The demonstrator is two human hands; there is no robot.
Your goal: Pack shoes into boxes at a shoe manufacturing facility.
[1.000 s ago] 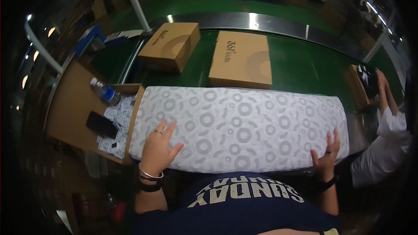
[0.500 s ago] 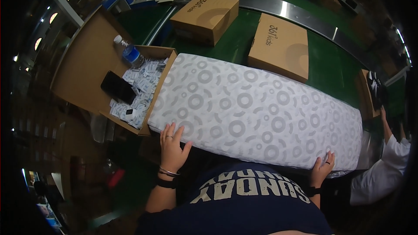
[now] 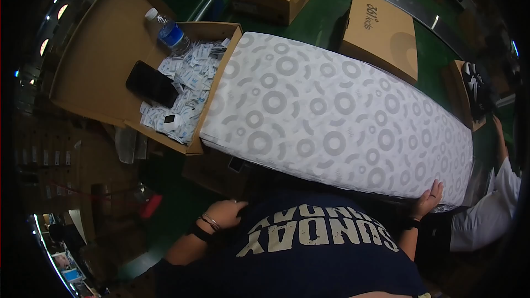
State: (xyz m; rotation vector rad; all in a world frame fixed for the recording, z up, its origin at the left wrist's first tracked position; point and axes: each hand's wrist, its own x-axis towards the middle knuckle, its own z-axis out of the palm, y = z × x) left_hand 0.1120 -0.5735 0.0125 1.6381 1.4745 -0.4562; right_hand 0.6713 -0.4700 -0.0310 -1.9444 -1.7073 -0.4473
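The long white paper stack printed with grey rings point(image 3: 342, 121) lies just right of an open brown cardboard box point(image 3: 91, 60) of small white packets point(image 3: 194, 77). The right hand point(image 3: 427, 201) rests on the stack's near right corner — grip unclenched, fingers extended. The left hand point(image 3: 224, 213) is near the dark-blue T-shirt point(image 3: 320, 270) — whether its grip is together, I cannot tell.

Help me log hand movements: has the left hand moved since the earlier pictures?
Yes. Judged against the open cardboard box, the left hand has drawn back toward the dark shirt, off the patterned white paper.
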